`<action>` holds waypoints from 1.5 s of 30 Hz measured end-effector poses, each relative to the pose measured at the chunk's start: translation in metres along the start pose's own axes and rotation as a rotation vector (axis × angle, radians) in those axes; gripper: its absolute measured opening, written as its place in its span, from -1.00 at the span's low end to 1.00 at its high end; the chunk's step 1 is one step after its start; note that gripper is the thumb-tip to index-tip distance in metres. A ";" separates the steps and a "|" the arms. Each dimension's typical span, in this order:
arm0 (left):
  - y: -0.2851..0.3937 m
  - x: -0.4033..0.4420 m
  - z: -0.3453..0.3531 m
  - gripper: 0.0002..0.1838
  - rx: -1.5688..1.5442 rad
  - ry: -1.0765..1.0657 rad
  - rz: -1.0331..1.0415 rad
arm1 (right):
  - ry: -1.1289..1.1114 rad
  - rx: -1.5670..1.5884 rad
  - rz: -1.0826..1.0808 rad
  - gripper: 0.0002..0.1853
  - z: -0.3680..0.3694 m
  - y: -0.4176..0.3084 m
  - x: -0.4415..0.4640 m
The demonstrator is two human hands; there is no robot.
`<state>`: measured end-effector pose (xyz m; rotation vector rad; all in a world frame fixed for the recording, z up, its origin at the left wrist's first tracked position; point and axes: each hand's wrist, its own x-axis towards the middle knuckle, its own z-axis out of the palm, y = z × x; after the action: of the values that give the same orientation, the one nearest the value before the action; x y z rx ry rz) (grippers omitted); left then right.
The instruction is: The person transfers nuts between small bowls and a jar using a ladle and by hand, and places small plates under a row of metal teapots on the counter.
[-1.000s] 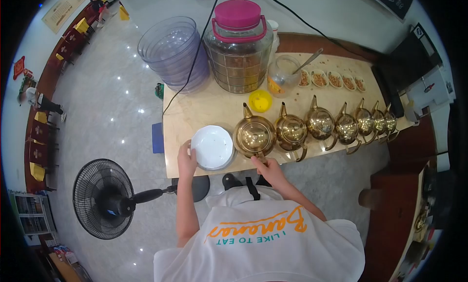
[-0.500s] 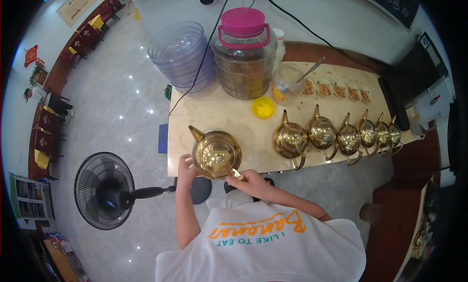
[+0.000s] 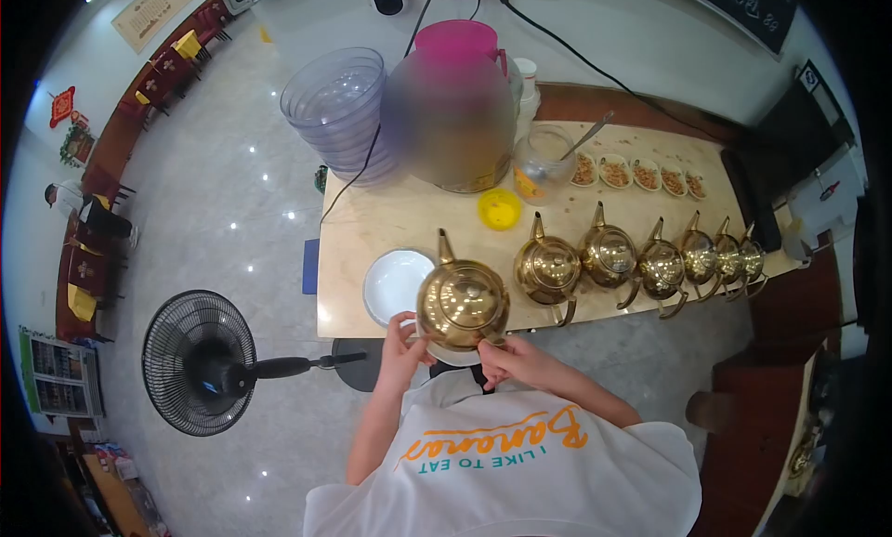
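Note:
A shiny gold-coloured teapot [image 3: 463, 303] is tilted slightly over the table's front edge, its spout pointing away from me. My right hand [image 3: 513, 359] is closed around its handle. Close against the pot's left side, my left hand [image 3: 401, 356] curls its fingers at the edge of a white bowl [image 3: 455, 357], which shows only in part beneath the pot. Another white bowl [image 3: 398, 284] lies on the table just beyond my left hand. To the right, several similar gold teapots [image 3: 548, 269] stand in a row, spouts away from me and handles toward me.
Behind are stacked clear tubs [image 3: 336, 119], a large pink-lidded jar [image 3: 455, 119], partly blurred, a yellow dish [image 3: 499, 209], a glass jar with a spoon [image 3: 544, 165] and several small filled dishes [image 3: 615, 172]. A black fan [image 3: 198, 362] stands left. A person [image 3: 88, 212] is far left.
The held teapot has moved right and toward me, off the white bowl it was covering, and its spout has swung from leftward to straight ahead. Both hands have moved right with it.

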<state>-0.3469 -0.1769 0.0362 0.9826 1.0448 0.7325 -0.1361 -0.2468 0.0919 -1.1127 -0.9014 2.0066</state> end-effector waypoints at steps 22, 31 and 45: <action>-0.102 0.059 0.062 -0.47 -0.145 0.196 -0.081 | 0.238 -0.111 -0.053 -0.63 -0.064 0.052 0.050; -0.062 0.054 0.050 -0.45 -0.342 -0.056 -0.165 | 0.685 -0.940 -0.442 -0.51 -0.057 0.034 0.024; -0.056 0.049 -0.034 -0.37 -0.179 0.029 -0.546 | 0.804 -0.099 -0.533 -0.63 -0.104 0.050 0.029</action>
<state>-0.3598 -0.1468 -0.0388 0.4966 1.1816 0.3783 -0.0668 -0.2248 -0.0022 -1.3910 -0.7463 0.9571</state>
